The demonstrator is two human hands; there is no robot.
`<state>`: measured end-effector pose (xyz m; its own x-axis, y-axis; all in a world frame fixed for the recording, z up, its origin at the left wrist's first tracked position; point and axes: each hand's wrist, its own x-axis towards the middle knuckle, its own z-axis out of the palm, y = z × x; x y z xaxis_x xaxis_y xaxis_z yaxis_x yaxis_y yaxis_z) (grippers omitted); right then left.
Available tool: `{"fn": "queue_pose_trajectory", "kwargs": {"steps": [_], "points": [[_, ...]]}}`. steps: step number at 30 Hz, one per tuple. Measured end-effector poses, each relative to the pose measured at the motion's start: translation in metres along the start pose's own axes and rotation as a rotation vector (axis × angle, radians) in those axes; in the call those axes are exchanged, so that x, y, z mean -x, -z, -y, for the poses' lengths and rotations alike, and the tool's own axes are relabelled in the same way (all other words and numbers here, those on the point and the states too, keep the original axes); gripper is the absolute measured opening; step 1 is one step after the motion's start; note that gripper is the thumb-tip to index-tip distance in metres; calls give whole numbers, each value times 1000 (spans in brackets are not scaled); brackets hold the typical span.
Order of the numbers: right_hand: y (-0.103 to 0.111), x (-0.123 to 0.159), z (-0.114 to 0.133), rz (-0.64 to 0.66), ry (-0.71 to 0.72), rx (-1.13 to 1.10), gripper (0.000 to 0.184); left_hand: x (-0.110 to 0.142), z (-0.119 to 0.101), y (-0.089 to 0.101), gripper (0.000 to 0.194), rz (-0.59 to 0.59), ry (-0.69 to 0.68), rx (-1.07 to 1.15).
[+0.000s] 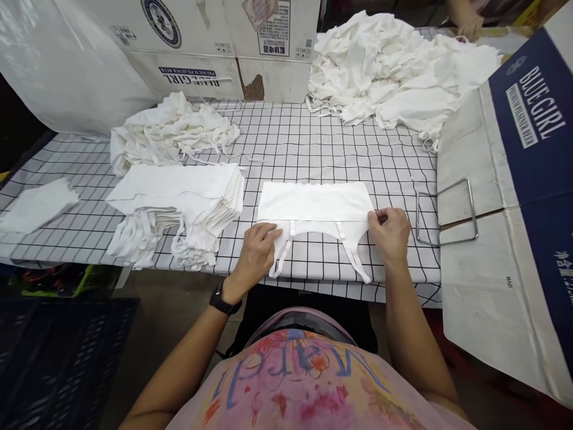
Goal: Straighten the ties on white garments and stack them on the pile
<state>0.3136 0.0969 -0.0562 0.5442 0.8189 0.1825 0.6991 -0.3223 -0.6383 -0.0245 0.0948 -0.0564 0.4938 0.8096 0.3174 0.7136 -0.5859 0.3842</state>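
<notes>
A white strappy bra top [316, 202] lies flat on the checked tablecloth in front of me, its straps pointing toward my body. At its lower left corner, my left hand [257, 254] has the edge between thumb and fingers. My right hand [391, 234] pinches the matching corner on the right. To the left is a neat stack of white tops [179, 185], the straps bunched at its near side.
Behind the stack sits a loose heap of white garments [168, 131]; a larger heap [380, 71] lies at the back right. Cardboard panels stand at the back [201, 48] and right [483, 251], with a metal wire frame [470, 206] by the right one. Another person's hand [469, 25] shows far right.
</notes>
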Motion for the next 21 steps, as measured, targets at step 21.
{"fn": "queue_pose_trajectory", "kwargs": {"steps": [21], "points": [[58, 130, 9, 167, 226, 57, 28, 32, -46, 22, 31, 236, 314, 168]]}}
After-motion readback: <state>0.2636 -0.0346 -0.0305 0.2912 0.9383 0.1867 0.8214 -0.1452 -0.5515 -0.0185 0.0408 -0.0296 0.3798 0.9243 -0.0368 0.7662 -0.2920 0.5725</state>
